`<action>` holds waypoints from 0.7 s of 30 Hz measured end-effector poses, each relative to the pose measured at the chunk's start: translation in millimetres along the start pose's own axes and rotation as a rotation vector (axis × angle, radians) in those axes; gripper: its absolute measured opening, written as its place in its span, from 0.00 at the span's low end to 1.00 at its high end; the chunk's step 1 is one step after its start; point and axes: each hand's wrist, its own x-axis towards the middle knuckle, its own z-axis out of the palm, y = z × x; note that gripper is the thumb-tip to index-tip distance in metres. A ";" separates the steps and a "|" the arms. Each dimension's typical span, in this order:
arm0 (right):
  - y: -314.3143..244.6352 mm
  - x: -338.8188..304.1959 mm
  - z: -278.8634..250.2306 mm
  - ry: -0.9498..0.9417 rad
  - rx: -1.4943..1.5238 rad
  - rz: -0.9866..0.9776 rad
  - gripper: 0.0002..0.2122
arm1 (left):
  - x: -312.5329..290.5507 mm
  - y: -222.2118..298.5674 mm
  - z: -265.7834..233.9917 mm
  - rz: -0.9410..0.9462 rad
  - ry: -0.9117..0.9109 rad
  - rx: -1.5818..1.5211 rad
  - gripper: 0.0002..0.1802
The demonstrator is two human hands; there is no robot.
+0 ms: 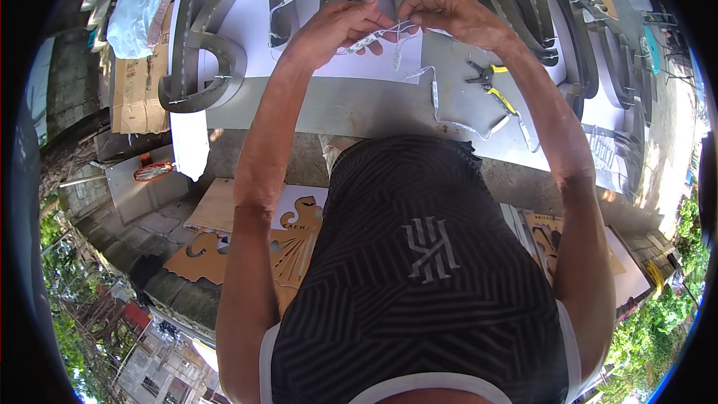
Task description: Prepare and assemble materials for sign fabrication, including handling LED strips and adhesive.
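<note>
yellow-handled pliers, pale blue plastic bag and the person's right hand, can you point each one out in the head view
Yellow-handled pliers (pixel 488 77): head view, on the dark body near the pivot.
Pale blue plastic bag (pixel 138 19): head view, on its crumpled middle.
Right hand (pixel 461 18): head view, on the back of the hand.

One left hand (pixel 336 30), one right hand (pixel 460 19). At least three stretches of LED string (pixel 435 97). One pair of pliers (pixel 486 76), one table (pixel 307 105), one plastic bag (pixel 137 19), one box (pixel 138 97), one orange coil (pixel 152 171), one shirt (pixel 404 284). At least six metal letters (pixel 233 67); overlap hides their exact number. At least two brown boards (pixel 191 267).
</note>
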 end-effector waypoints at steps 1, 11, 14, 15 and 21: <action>0.0 0.5 -0.9 -0.004 -0.003 -0.014 0.08 | -1.8 1.1 0.6 0.004 0.009 -0.011 0.35; -0.2 0.8 4.1 -0.006 0.056 0.009 0.08 | -4.0 -5.5 -5.7 0.017 -0.013 0.000 0.37; -1.2 1.0 6.6 -0.008 0.078 0.001 0.09 | -3.6 -8.6 -6.8 -0.001 -0.019 -0.028 0.33; -2.2 0.3 7.5 -0.012 0.092 0.023 0.08 | -4.1 -10.6 -6.8 0.001 -0.016 -0.029 0.33; 0.0 -3.0 18.3 0.006 0.184 0.045 0.08 | -3.5 -27.9 6.1 0.132 0.021 0.055 0.18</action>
